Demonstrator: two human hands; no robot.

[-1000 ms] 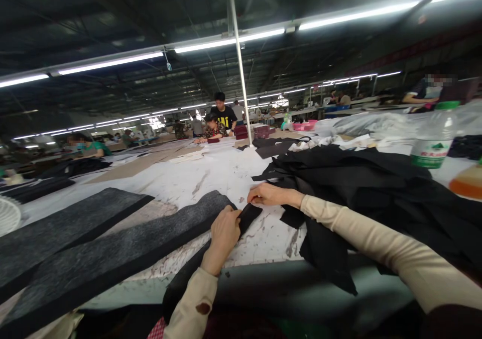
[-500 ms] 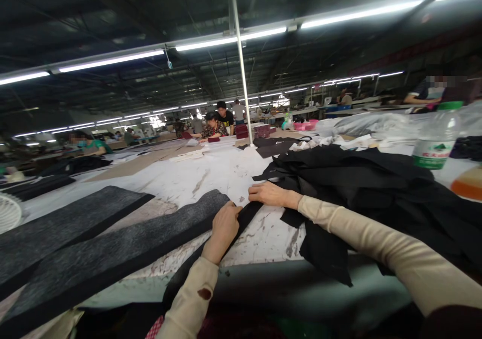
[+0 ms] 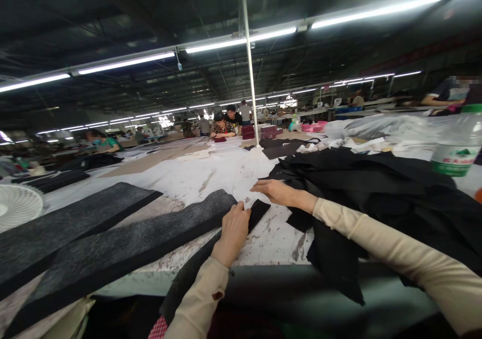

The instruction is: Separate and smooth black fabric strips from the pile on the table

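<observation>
The black strip (image 3: 260,213) across the desk's (image 3: 276,241) near edge looks light and limp to me, best pinched by its end, the left hand (image 3: 236,228) curled on it, grip unclear, the right hand (image 3: 278,192) loosely open beside it.

Dim light is shed by overhead tubes (image 3: 127,63).
The roof (image 3: 124,22) is left nearly black, while the white tabletop (image 3: 233,171) is brightened, with deep shadow cast beneath its front edge; folds are half lost in the black cloth pile (image 3: 376,188). Outer margins are stretched, far detail is blurred, and the left hand (image 3: 234,231) and right hand (image 3: 280,192) are rendered fairly clearly.
</observation>
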